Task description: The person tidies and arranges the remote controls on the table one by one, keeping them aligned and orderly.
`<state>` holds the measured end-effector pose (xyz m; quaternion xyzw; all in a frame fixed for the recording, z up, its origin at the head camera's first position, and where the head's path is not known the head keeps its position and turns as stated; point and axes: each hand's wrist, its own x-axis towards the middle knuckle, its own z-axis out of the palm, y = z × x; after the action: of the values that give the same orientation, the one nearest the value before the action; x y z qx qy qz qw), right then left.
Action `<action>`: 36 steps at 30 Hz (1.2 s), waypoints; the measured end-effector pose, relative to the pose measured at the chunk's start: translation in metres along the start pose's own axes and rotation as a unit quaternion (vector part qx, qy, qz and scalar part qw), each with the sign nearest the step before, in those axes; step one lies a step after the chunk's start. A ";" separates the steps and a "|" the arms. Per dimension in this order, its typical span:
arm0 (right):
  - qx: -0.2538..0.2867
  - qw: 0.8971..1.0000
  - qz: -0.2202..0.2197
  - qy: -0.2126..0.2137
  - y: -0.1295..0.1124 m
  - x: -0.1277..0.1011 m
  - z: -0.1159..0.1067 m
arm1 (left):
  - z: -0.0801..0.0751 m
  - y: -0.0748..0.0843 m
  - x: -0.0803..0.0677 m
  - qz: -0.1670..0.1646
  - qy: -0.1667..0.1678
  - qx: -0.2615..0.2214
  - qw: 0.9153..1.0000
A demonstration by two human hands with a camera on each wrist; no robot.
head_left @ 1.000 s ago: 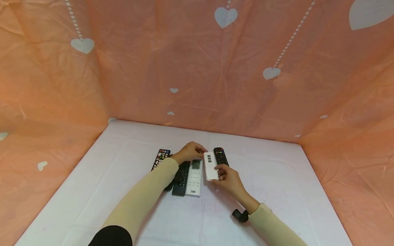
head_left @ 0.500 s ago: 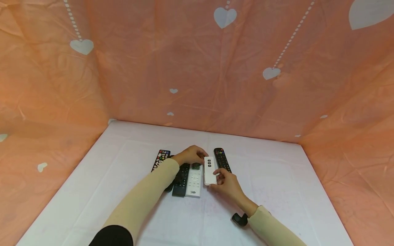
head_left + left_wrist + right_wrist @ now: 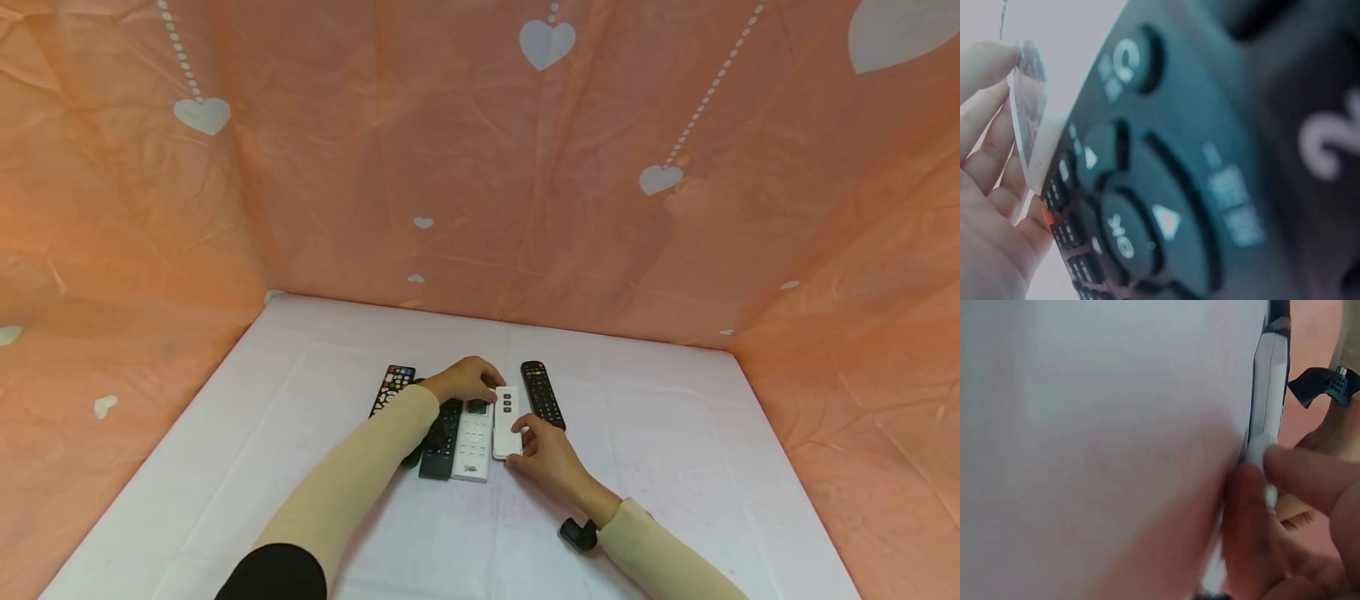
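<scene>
I am pinching the small white remote (image 3: 506,421) between my left hand (image 3: 467,379) at its far end and right hand (image 3: 542,446) near, laying it beside the larger white remote (image 3: 474,435), where a skewed push is risking shoving the row crooked.

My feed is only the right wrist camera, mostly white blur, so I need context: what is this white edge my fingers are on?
Observer: A small white remote with three dark buttons. The right hand pinches its near end.
Operator: Is the other hand on it too?
Observer: Yes, the left hand holds its far end.
Operator: What lies beside it?
Observer: On its left, a larger white remote with a screen, close alongside; I cannot tell if they touch. On its right, apart, lies a black remote.
Operator: Anything further left?
Observer: A black remote partly under the left sleeve, then one with coloured buttons, all on the white table.
</scene>
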<state>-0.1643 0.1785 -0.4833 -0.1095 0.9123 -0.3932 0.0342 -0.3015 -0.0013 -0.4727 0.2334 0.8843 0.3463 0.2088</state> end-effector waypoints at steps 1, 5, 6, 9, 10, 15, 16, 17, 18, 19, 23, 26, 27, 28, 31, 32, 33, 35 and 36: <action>-0.013 1.000 -0.001 -0.006 -0.001 0.000 -0.001 | 0.000 0.000 0.001 -0.001 0.000 0.001 1.000; -0.055 0.998 -0.009 -0.012 -0.005 -0.002 -0.011 | -0.004 0.001 0.002 0.006 0.000 -0.010 1.000; -0.061 0.998 -0.010 -0.004 -0.006 -0.003 -0.014 | -0.006 0.002 0.002 0.009 0.000 -0.015 1.000; -0.068 0.997 -0.009 0.034 -0.006 -0.003 -0.027 | -0.012 0.006 0.003 0.016 0.008 -0.032 0.999; -0.071 0.996 -0.005 0.050 -0.005 -0.002 -0.032 | -0.013 0.008 0.004 0.017 0.013 -0.040 0.999; -0.095 0.991 0.035 0.089 0.006 0.000 -0.051 | -0.012 0.017 0.016 0.003 0.024 -0.116 0.993; -0.099 0.990 0.042 0.089 0.008 0.000 -0.053 | -0.010 0.019 0.020 0.001 0.025 -0.132 0.991; -0.099 0.990 0.051 0.084 0.010 0.000 -0.055 | -0.008 0.020 0.023 -0.004 0.025 -0.147 0.989; -0.098 0.990 0.058 0.079 0.012 0.000 -0.056 | -0.007 0.022 0.027 -0.008 0.027 -0.160 0.987; -0.091 0.991 0.065 0.074 0.014 0.001 -0.057 | -0.005 0.022 0.030 -0.011 0.030 -0.169 0.985; -0.049 0.994 0.086 0.053 0.020 0.004 -0.055 | -0.004 0.025 0.039 -0.024 0.032 -0.206 0.978; -0.022 0.994 0.098 0.050 0.024 0.006 -0.052 | -0.005 0.026 0.043 -0.020 0.025 -0.208 0.978; -0.015 0.993 0.102 0.051 0.025 0.007 -0.051 | -0.005 0.026 0.043 -0.016 0.023 -0.205 0.978; -0.012 0.993 0.105 0.052 0.026 0.007 -0.051 | -0.005 0.026 0.044 -0.014 0.021 -0.203 0.979; -0.010 0.992 0.111 0.054 0.028 0.008 -0.050 | -0.002 0.024 0.046 -0.019 0.022 -0.201 0.979; -0.012 0.992 0.112 0.055 0.028 0.008 -0.050 | 0.000 0.024 0.047 -0.023 0.025 -0.204 0.978; -0.018 0.992 0.110 0.055 0.028 0.008 -0.050 | 0.002 0.024 0.047 -0.028 0.027 -0.215 0.976; -0.026 0.992 0.113 0.056 0.027 0.008 -0.050 | 0.006 0.024 0.049 -0.041 0.035 -0.228 0.972; -0.029 0.991 0.115 0.055 0.027 0.008 -0.050 | 0.008 0.025 0.050 -0.045 0.039 -0.235 0.970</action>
<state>-0.1837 0.2303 -0.4681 0.0170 0.9304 -0.3654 0.0252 -0.3303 0.0467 -0.4711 0.1238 0.7952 0.5434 0.2388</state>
